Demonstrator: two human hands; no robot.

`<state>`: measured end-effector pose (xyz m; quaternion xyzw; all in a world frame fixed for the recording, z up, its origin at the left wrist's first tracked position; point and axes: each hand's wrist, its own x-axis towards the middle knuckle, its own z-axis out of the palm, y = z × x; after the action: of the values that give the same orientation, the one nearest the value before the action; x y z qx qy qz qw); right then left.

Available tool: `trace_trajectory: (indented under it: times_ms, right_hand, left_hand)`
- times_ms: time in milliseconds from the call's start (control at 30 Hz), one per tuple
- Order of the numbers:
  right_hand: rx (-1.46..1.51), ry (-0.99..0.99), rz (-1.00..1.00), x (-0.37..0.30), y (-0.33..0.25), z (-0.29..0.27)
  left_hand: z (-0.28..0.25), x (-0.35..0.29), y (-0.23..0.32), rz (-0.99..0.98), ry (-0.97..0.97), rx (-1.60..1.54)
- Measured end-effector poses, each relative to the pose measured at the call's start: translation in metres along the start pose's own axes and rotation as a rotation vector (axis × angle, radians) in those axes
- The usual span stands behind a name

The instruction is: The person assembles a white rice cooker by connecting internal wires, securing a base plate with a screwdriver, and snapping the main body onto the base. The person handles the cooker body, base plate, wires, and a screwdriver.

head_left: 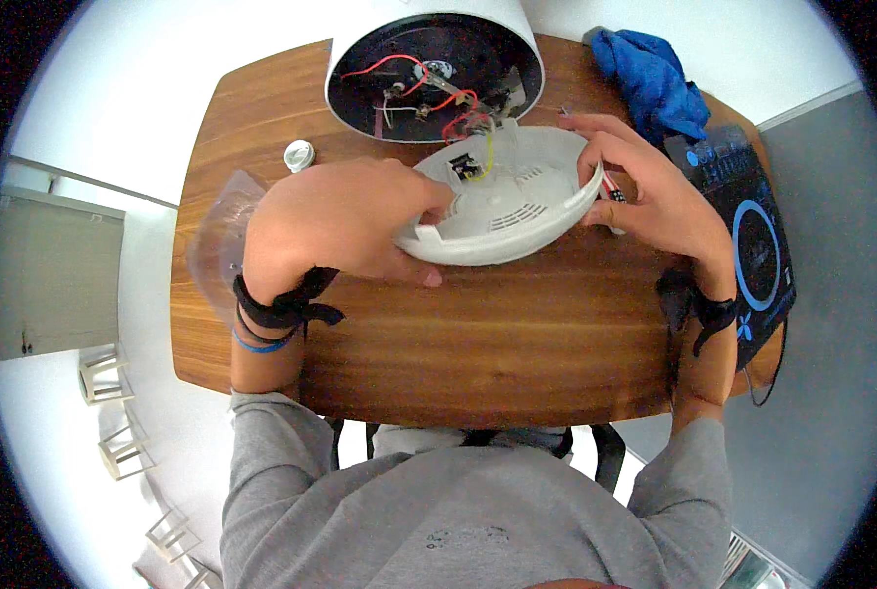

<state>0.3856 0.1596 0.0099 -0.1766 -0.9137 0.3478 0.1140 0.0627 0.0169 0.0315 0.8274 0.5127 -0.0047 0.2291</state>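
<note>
A round white plastic base cover (532, 236), with vent slots and a raised rim, is tilted above the table between my hands. My left hand (330, 216) grips its left edge, thumb below and fingers curled inside. My right hand (659, 196) pinches the right edge; a small red and black piece (611, 187) shows between its fingers, its kind unclear. Behind the cover lies a white cylindrical appliance body (336, 51) on its side, its dark underside facing me. Red and white wires (458, 101) run across that underside, and a yellow wire (490, 157) reaches into the cover.
A small white round cap (299, 155) sits on the wooden table (458, 344) at the left. Beside my left forearm lies a clear plastic bag (213, 236). On the right are a black induction cooktop (753, 245) and a crumpled blue cloth (648, 83).
</note>
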Motion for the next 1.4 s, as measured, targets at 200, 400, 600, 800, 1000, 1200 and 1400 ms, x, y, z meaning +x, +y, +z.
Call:
trace_trajectory:
  times_ms: [200,400,600,800,1000,1200,1400]
  right_hand:
    - [0.142,0.252,0.079,0.006,-0.018,0.017]
    - [-0.354,0.443,-0.094,0.032,-0.025,0.03]
    - [-0.372,0.378,0.118,0.054,-0.039,0.017]
    - [-0.451,0.43,0.163,0.07,-0.055,0.016]
    - [-0.469,0.532,0.123,0.072,-0.031,0.026]
    - [-0.416,0.644,0.162,0.073,-0.022,0.029]
    - [-0.459,0.569,0.101,0.072,-0.019,0.026]
  left_hand:
    - [-0.026,-0.014,-0.004,-0.204,0.171,-0.004]
    - [-0.037,-0.026,-0.013,-0.255,0.35,-0.023]
    - [-0.03,-0.025,-0.017,-0.305,0.463,0.104]
    - [-0.02,-0.019,-0.022,-0.432,0.552,0.192]
    - [-0.026,-0.014,-0.015,-0.43,0.571,0.095]
    - [-0.021,-0.011,-0.023,-0.27,0.723,0.16]
    - [-0.022,-0.006,-0.028,-0.28,0.662,0.23]
